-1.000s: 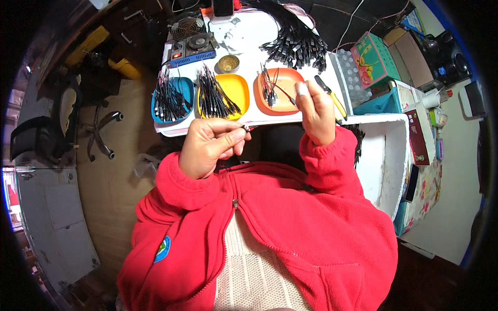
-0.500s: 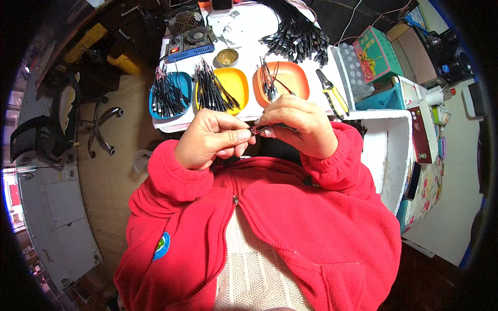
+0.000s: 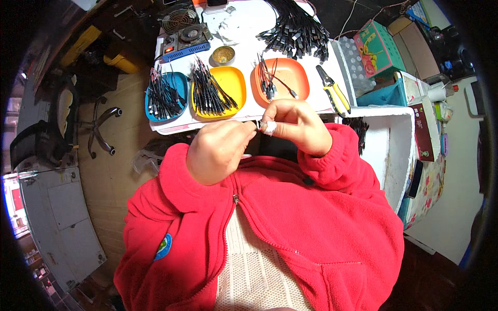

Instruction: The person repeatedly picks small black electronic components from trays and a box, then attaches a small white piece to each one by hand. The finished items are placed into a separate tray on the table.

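Just in front of my chest, my left hand (image 3: 220, 147) and my right hand (image 3: 300, 124) meet fingertip to fingertip. Both are closed in a pinch on a thin black cable (image 3: 258, 124), most of which the fingers hide. Something white covers the tip of my right thumb. Beyond the hands lie three trays: a blue tray (image 3: 182, 83) and a yellow tray (image 3: 236, 83), each with a bundle of short black cables (image 3: 211, 93), and an orange tray (image 3: 295, 78) with a few cables at its left side.
Yellow-handled wire strippers (image 3: 334, 93) lie right of the orange tray. Behind are a metal bowl (image 3: 223, 55), a blue heating device (image 3: 187, 44) and a large heap of black cables (image 3: 295, 31). A white foam box (image 3: 402, 150) stands at my right.
My left hand has turned so its back shows and its fingers now cover more of the cable. My right fingers have curled in, with the thumb turned up.
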The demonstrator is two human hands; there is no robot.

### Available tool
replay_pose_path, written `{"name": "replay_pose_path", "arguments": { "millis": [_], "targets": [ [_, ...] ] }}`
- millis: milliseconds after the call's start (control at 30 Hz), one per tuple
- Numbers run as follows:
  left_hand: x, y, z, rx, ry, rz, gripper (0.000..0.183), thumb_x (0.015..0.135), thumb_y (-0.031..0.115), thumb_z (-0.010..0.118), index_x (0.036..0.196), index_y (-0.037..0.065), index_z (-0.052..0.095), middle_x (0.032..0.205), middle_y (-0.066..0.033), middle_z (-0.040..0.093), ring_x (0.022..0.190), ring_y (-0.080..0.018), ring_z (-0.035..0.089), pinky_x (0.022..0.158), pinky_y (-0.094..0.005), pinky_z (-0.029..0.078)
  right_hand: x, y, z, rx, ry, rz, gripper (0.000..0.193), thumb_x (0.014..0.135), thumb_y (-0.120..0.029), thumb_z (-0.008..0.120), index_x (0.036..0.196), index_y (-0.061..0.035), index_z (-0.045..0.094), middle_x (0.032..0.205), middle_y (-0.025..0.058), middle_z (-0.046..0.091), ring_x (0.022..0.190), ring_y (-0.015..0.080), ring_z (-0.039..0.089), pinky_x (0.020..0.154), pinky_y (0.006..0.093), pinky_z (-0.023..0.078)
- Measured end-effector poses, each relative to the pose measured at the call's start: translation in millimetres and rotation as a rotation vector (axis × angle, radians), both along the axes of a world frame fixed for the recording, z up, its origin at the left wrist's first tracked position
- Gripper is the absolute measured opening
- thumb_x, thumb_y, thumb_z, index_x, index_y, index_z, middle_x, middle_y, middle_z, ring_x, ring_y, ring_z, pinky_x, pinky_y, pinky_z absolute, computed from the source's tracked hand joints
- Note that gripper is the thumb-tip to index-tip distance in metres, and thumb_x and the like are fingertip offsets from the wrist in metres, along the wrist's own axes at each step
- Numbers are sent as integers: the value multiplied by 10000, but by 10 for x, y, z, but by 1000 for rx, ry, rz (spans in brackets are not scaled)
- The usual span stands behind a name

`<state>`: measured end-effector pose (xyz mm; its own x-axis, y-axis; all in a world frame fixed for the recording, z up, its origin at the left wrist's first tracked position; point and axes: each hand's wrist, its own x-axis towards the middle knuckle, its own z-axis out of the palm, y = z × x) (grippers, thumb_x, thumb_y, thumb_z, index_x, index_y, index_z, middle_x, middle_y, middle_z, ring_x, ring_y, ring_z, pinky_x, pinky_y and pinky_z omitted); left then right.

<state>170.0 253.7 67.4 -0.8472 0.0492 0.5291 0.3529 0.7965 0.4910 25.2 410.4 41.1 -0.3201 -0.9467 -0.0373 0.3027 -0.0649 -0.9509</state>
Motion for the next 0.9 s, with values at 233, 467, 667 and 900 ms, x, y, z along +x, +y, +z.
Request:
{"name": "replay_pose_path", "arguments": {
  "millis": [233, 467, 667, 900],
  "targets": [
    [17, -1, -57, 303, -161, 49, 138, 795, -28, 642, 929, -57, 646, 709, -109, 619, 591, -198, 608, 548, -297, 482, 69, 75, -7, -27, 24, -51, 110, 850, -59, 662, 932, -14, 602, 891, 42, 611, 787, 157, 586, 731, 283, 477],
    [55, 68, -24, 734, -326, 39, 90, 849, -1, 636, 907, -60, 669, 682, -41, 633, 603, -79, 587, 546, -225, 480, 158, 104, 169, -291, 1333, -396, 258, 700, -61, 732, 923, -37, 603, 862, 90, 601, 739, 256, 572, 654, 370, 451],
    [87, 90, -71, -231, 84, 25, 210, 785, -37, 642, 995, -48, 625, 750, -122, 611, 643, -258, 626, 566, -332, 491, 245, 129, 15, 39, 227, -137, 72, 886, -56, 611, 902, 0, 569, 812, 15, 562, 751, 124, 522, 690, 258, 425],
    [130, 68, -138, 436, -210, 82, 108, 848, 2, 630, 936, -51, 664, 691, -113, 625, 594, -164, 604, 553, -247, 475, 279, 152, 11, 17, 160, -171, 111, 904, -91, 624, 960, -2, 587, 835, 3, 579, 774, 61, 533, 701, 220, 442]
  ]
}}
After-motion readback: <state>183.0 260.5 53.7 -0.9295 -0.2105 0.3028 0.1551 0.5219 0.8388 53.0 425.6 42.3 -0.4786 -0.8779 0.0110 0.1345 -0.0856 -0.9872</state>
